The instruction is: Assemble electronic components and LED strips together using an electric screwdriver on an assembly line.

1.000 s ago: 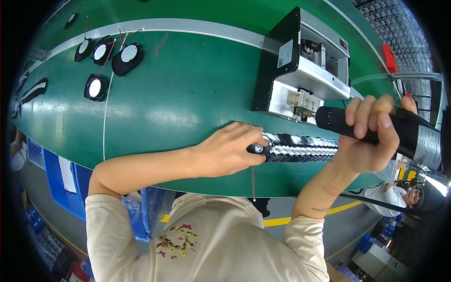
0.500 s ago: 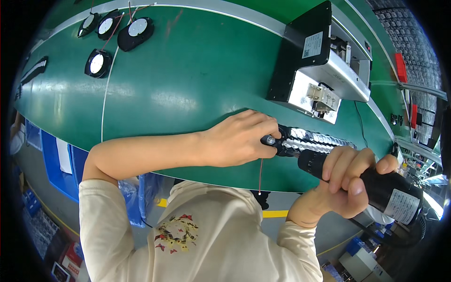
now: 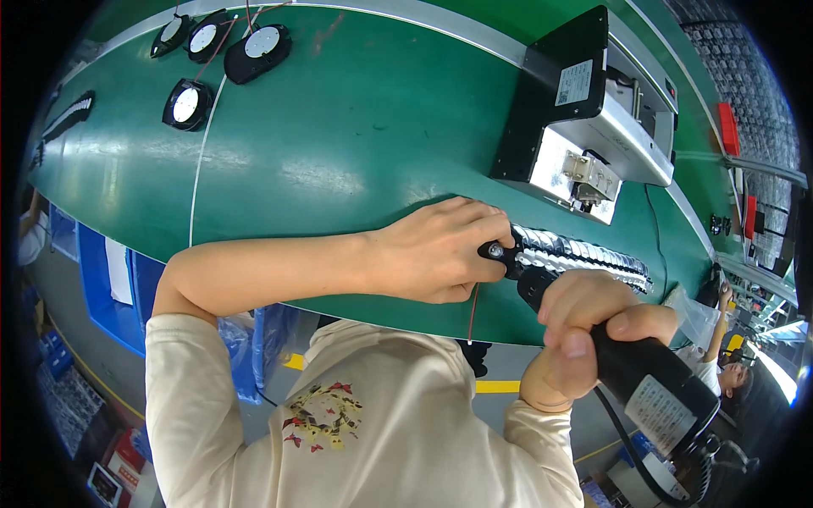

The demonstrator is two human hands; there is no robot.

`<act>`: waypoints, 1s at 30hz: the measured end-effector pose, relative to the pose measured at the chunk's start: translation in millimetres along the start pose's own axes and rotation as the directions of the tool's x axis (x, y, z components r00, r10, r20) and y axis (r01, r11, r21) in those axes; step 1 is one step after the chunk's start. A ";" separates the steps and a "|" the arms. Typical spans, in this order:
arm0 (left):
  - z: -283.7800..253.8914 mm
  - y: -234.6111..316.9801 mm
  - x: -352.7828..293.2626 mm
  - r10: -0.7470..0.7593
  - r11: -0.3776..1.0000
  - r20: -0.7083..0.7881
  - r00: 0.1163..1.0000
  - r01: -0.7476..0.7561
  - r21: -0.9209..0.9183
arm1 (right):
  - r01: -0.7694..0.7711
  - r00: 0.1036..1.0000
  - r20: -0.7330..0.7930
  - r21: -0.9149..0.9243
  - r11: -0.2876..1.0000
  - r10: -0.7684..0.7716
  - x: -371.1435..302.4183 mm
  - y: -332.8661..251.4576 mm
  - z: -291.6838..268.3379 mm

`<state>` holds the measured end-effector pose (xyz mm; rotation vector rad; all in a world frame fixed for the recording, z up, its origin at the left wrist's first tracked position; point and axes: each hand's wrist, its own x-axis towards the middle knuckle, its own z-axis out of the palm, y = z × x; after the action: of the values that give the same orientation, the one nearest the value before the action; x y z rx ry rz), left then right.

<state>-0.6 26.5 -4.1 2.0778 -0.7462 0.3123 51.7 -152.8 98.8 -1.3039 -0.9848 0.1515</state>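
L hand (image 3: pixel 453 250) is narrow, fingers and thumb pinched on the L end of a black-and-silver strip (image 3: pixel 584 256), right by a small silver round fitting (image 3: pixel 495 251) set in its black end piece. Exact grip under the fingers is hidden. R hand (image 3: pixel 584 330) is wrapped round a black power tool (image 3: pixel 648 381), thumb and fingers closed on the barrel.

Key relation: strip lies to the R of L hand, long axis running L to R across the person's front, dipping a bit toward the body at its far R end. Tool sits on the body side of it, at a slant: butt low and R, nose (image 3: pixel 532 286) up and L, at the strip's L end just beside L fingertips. Touching or just above? Can't tell from this angle. L hand is nearer, in contact w/ the strip; R hand is close on the near side, partly covering the view of it.

Thin red wire (image 3: pixel 472 313) runs from under L hand to the bench's front edge. Tool's black cord (image 3: pixel 631 444) loops below R hand. Beyond the strip, on the green bench (image 3: pixel 339 152): metal-and-black machine (image 3: pixel 593 127), well apart. Far L: four black pods (image 3: pixel 185 105) w/ white discs, approx grouped.
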 end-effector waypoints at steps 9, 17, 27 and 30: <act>-9.3 8.6 6.7 -0.117 0.992 0.050 0.992 0.119 -0.047 | -0.017 0.990 -0.138 0.139 0.990 0.036 1.4 -0.4 -7.0; -89.1 11.3 16.6 -0.249 0.967 0.266 0.931 0.255 0.012 | 0.315 0.929 -0.291 0.289 0.904 -0.231 12.6 -35.6 -67.0; -160.1 -170.8 94.4 -0.289 0.777 -0.472 0.833 0.492 0.393 | 0.247 0.883 -0.419 0.029 0.969 -0.213 7.3 -21.1 -66.7; -185.7 -227.8 92.6 -0.348 0.608 -0.628 0.696 0.678 0.414 | 0.236 0.891 -0.411 0.061 0.970 -0.191 8.6 -20.5 -69.4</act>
<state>222.1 239.4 -2.9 2.5537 0.3950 0.7921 95.3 -204.9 124.9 -1.0596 -0.7452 -0.2258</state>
